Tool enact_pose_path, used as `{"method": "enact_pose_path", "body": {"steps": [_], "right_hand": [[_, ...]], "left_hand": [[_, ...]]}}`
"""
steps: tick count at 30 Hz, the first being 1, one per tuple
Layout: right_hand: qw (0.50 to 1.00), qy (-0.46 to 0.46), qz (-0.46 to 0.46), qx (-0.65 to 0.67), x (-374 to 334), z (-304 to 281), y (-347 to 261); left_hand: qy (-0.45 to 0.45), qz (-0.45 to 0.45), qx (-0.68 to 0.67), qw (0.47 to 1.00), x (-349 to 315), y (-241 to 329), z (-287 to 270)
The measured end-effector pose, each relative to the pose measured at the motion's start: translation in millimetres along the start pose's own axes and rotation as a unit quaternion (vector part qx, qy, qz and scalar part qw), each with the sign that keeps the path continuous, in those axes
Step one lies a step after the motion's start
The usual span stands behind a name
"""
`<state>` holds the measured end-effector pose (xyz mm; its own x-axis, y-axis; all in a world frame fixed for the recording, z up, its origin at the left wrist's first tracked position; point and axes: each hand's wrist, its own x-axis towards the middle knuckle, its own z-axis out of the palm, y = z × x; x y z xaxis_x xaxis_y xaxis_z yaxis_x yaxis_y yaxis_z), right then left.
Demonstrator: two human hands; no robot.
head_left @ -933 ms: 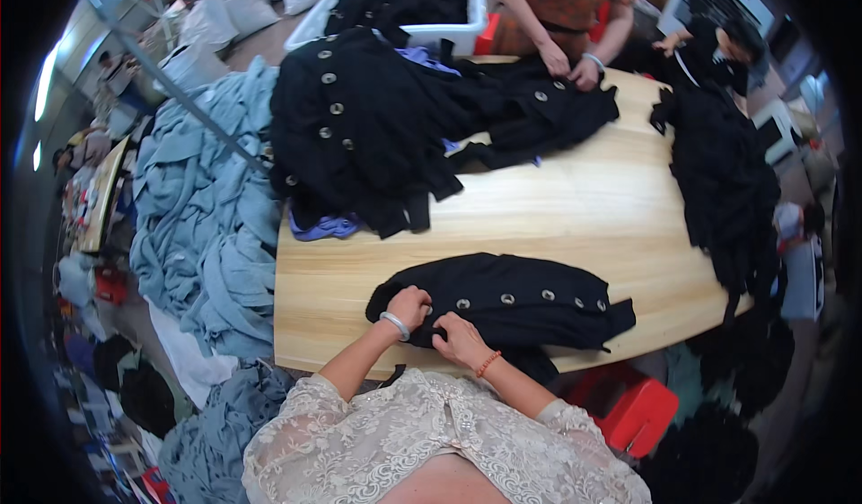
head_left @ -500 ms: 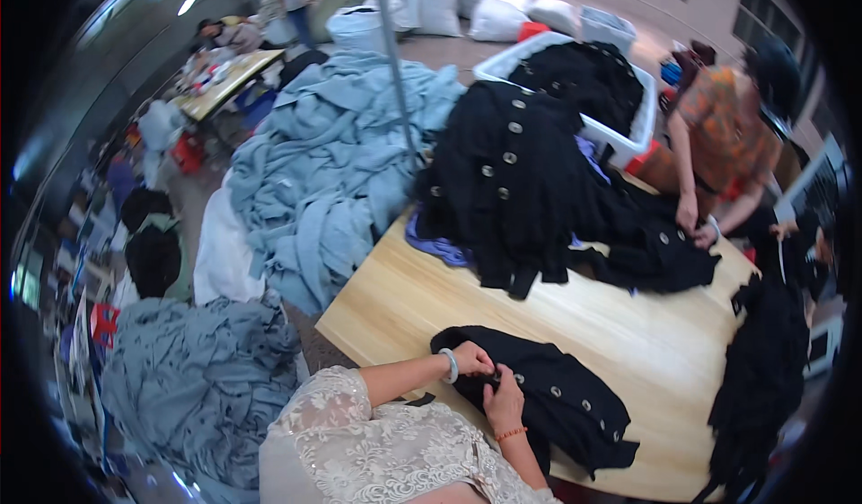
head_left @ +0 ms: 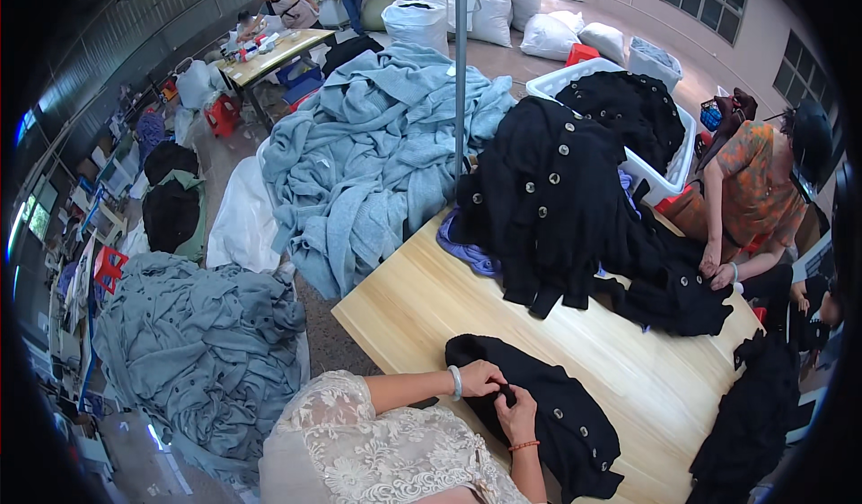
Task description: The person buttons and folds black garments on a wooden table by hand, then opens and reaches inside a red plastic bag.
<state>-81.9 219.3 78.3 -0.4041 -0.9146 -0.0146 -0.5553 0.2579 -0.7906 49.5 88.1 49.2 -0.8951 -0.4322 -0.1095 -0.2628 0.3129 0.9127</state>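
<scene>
A black knitted cardigan (head_left: 566, 392) with a row of large metallic-looking buttons lies at the near edge of the wooden table (head_left: 431, 297). Both my hands pinch its button edge close together. My left hand (head_left: 482, 379), with a pale bangle at the wrist, has its fingers closed on the cloth. Just to the right, my right hand (head_left: 517, 414), wearing a beaded bracelet, grips the same edge between thumb and fingers. Whatever button lies between the fingertips is hidden by them.
A heap of black buttoned cardigans (head_left: 557, 198) covers the table's far side. At the right, a co-worker (head_left: 750, 198) handles another black garment. Blue-grey knitwear (head_left: 377, 163) is piled beyond a metal pole (head_left: 461, 73); a grey heap (head_left: 197, 342) lies left. A white crate (head_left: 678, 181) holds black clothes.
The view has shifted, so the surroundings sit further right and lower. My hands stay on the cardigan's button edge, the fingers slightly closer together.
</scene>
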Motion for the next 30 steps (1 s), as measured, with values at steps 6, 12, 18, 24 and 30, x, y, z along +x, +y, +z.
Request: {"method": "enact_pose_path", "body": {"steps": [6, 12, 18, 24, 30], "right_hand": [[0.999, -0.031, -0.033, 0.026, -3, -4, 13], [1.000, -0.021, 0.013, 0.010, -23, -4, 15], [0.998, -0.059, 0.004, -0.016, -28, -20, -2], [0.989, -0.013, 0.075, -0.123, -35, -26, -5], [0.996, 0.061, 0.000, -0.058, -57, -24, 1]], "left_hand": [[0.074, 0.030, 0.094, 0.992, -4, 3, 13], [0.087, -0.006, -0.018, 0.996, -12, 0, 34], [0.122, 0.023, 0.148, 0.981, -10, -16, 8], [0.015, 0.184, 0.232, 0.955, 0, 57, -13], [-0.112, 0.176, 0.269, 0.940, 12, 29, 34]]}}
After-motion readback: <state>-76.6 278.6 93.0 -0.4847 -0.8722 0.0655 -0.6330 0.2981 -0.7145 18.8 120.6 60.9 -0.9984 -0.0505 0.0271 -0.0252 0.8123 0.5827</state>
